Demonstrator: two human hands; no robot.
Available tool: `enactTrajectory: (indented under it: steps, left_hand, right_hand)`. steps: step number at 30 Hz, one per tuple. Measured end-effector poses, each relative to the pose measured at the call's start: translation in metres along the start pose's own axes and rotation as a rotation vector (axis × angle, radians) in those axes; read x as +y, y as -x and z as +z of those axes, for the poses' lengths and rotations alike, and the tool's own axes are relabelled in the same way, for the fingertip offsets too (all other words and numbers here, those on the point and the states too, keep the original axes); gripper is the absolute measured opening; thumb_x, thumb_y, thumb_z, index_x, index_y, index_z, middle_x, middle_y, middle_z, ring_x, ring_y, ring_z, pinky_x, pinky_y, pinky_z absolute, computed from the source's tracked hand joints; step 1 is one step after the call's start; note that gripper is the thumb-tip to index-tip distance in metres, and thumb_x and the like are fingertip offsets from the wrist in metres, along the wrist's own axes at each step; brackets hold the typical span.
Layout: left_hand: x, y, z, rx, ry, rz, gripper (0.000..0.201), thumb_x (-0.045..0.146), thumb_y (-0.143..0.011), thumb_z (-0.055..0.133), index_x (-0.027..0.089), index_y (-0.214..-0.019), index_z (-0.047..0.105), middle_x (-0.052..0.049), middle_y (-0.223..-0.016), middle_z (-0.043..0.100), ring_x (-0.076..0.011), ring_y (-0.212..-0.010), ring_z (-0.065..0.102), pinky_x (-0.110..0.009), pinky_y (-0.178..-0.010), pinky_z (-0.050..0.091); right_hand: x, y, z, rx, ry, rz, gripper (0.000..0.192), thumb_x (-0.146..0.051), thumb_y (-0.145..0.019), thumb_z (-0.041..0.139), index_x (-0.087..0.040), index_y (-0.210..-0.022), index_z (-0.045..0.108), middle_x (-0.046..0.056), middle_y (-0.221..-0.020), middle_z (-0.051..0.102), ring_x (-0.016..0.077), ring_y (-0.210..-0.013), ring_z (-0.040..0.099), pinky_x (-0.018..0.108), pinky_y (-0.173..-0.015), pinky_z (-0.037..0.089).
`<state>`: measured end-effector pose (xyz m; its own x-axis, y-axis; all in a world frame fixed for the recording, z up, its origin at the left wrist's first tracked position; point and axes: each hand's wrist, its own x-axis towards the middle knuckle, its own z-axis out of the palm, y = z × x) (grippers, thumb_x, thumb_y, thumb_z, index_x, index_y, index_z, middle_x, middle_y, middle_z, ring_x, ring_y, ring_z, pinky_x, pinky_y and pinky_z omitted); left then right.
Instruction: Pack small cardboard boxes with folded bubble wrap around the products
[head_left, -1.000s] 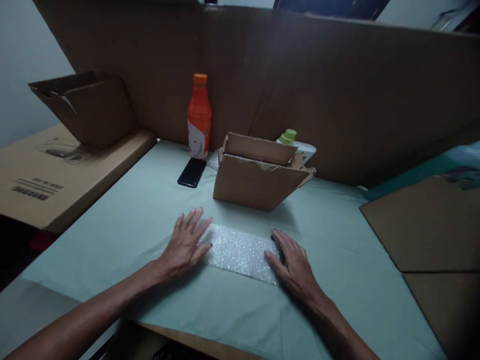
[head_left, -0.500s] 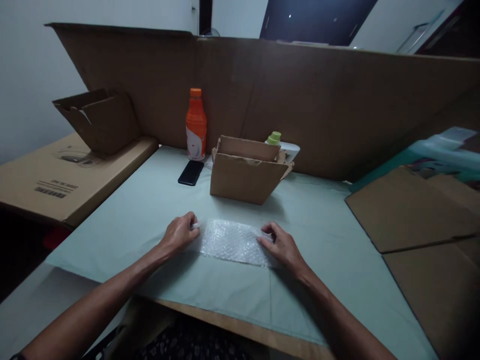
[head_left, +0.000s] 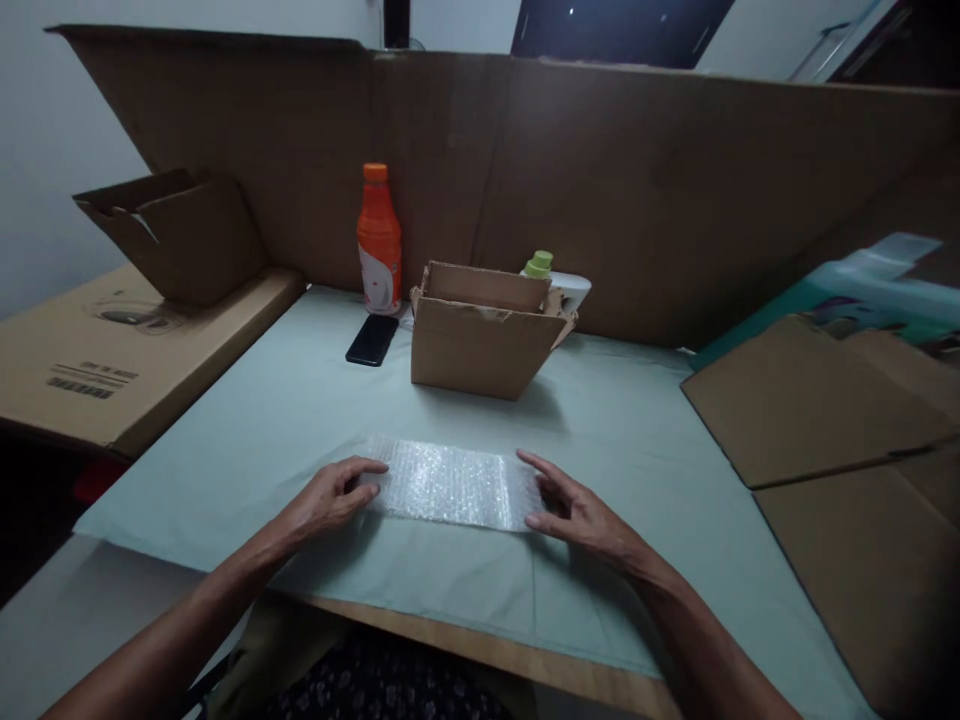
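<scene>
A small sheet of clear bubble wrap [head_left: 454,484] lies flat on the pale green table cover [head_left: 300,400] in front of me. My left hand [head_left: 326,498] is curled at its left end, with thumb and forefinger closed on the edge. At the right end is my right hand [head_left: 576,507], fingers spread, fingertips touching the wrap's edge. Behind the wrap stands an open brown cardboard box [head_left: 484,335].
An orange bottle [head_left: 377,240] and a black phone [head_left: 372,339] sit behind the box on the left, a green-capped white bottle [head_left: 551,278] on the right. A cardboard wall [head_left: 637,190] lines the back. Flat cardboard sheets [head_left: 817,400] lie right; boxes [head_left: 97,350] stand left.
My hands went from pressing flat on the wrap to pinching its ends. The wrap now lies a little nearer to me, and my right fingers have spread apart.
</scene>
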<state>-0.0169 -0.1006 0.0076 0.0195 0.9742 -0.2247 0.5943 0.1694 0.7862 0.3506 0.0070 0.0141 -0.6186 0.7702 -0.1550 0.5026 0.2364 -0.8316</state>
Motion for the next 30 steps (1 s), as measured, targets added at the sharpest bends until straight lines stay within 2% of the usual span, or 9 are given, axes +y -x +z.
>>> enactTrajectory:
  steps: [3, 6, 11, 15, 17, 21, 23, 26, 30]
  left_hand:
    - [-0.003, -0.005, 0.003, 0.030, -0.008, 0.032, 0.042, 0.038, -0.087, 0.049, 0.018, -0.118, 0.069, -0.009, -0.109, 0.073, -0.0218, -0.084, 0.065, -0.036, -0.077, 0.053]
    - [-0.007, -0.010, 0.005, 0.021, -0.025, 0.105, 0.036, 0.033, -0.086, 0.049, 0.021, -0.113, 0.071, -0.008, -0.112, 0.072, -0.0227, -0.094, 0.067, -0.036, -0.082, 0.053]
    - [-0.009, -0.016, 0.012, 0.010, -0.191, 0.116, 0.033, 0.016, -0.081, 0.047, 0.019, -0.100, 0.074, -0.006, -0.098, 0.074, -0.0197, -0.086, 0.068, -0.032, -0.078, 0.054]
    - [0.021, -0.018, -0.002, -0.032, -0.413, 0.304, 0.030, 0.008, -0.073, 0.050, 0.022, -0.081, 0.075, -0.003, -0.080, 0.071, -0.0184, -0.074, 0.067, -0.029, -0.071, 0.052]
    - [0.051, -0.024, -0.020, 0.183, -0.577, 0.493, 0.029, 0.011, -0.080, 0.049, 0.021, -0.082, 0.076, -0.005, -0.077, 0.067, -0.0194, -0.073, 0.065, -0.030, -0.068, 0.052]
    - [0.121, -0.061, -0.065, 0.929, -0.561, 0.748, 0.029, 0.023, -0.091, 0.051, 0.019, -0.104, 0.076, -0.008, -0.087, 0.065, -0.0221, -0.087, 0.064, -0.035, -0.080, 0.053]
    - [0.149, -0.092, -0.083, 1.048, -0.475, 0.764, 0.033, 0.027, -0.091, 0.050, 0.016, -0.112, 0.073, -0.008, -0.095, 0.066, -0.0228, -0.093, 0.063, -0.038, -0.086, 0.053]
    - [0.173, -0.140, -0.101, 0.767, -0.535, 0.535, 0.037, 0.025, -0.092, 0.045, 0.012, -0.110, 0.074, -0.010, -0.098, 0.068, -0.0204, -0.091, 0.063, -0.033, -0.085, 0.051]
    - [0.181, -0.187, -0.114, 0.330, -0.715, 0.271, 0.021, 0.017, -0.078, 0.055, 0.015, -0.077, 0.076, -0.006, -0.069, 0.068, -0.0192, -0.075, 0.065, -0.029, -0.071, 0.048]
  right_hand:
    - [-0.006, 0.004, 0.002, -0.028, 0.055, -0.032, 0.063, -0.049, -0.084, 0.067, -0.029, -0.143, 0.054, 0.010, -0.144, 0.058, 0.0311, -0.129, 0.057, 0.048, -0.106, 0.047]
    - [-0.010, 0.004, 0.012, 0.024, 0.139, -0.038, 0.057, -0.049, -0.086, 0.065, -0.029, -0.139, 0.059, 0.009, -0.143, 0.060, 0.0307, -0.129, 0.057, 0.048, -0.105, 0.049]
    - [-0.014, -0.009, 0.034, 0.155, 0.244, 0.070, 0.034, -0.034, -0.085, 0.055, -0.021, -0.111, 0.072, 0.010, -0.107, 0.076, 0.0280, -0.090, 0.072, 0.046, -0.085, 0.057]
    - [-0.047, -0.012, 0.010, 0.114, 0.226, -0.013, 0.026, -0.032, -0.086, 0.053, -0.021, -0.098, 0.074, 0.007, -0.095, 0.077, 0.0250, -0.082, 0.072, 0.039, -0.073, 0.058]
    - [-0.076, -0.011, -0.016, 0.235, 0.298, -0.137, 0.028, -0.036, -0.089, 0.055, -0.023, -0.106, 0.073, 0.008, -0.103, 0.076, 0.0244, -0.085, 0.072, 0.037, -0.070, 0.058]
    - [-0.130, -0.038, -0.076, 0.798, 0.482, -0.446, 0.038, -0.036, -0.089, 0.059, -0.022, -0.124, 0.068, 0.010, -0.121, 0.071, 0.0265, -0.103, 0.068, 0.040, -0.084, 0.057]
    - [-0.140, -0.070, -0.104, 0.958, 0.498, -0.489, 0.044, -0.033, -0.088, 0.059, -0.018, -0.129, 0.065, 0.012, -0.128, 0.068, 0.0278, -0.112, 0.065, 0.042, -0.094, 0.054]
    - [-0.139, -0.123, -0.140, 0.708, 0.579, -0.277, 0.044, -0.029, -0.089, 0.052, -0.012, -0.128, 0.065, 0.012, -0.123, 0.070, 0.0242, -0.106, 0.067, 0.038, -0.089, 0.054]
    - [-0.132, -0.171, -0.167, 0.263, 0.744, -0.037, 0.015, -0.021, -0.075, 0.065, -0.018, -0.082, 0.078, 0.002, -0.075, 0.074, 0.0173, -0.071, 0.069, 0.027, -0.066, 0.052]
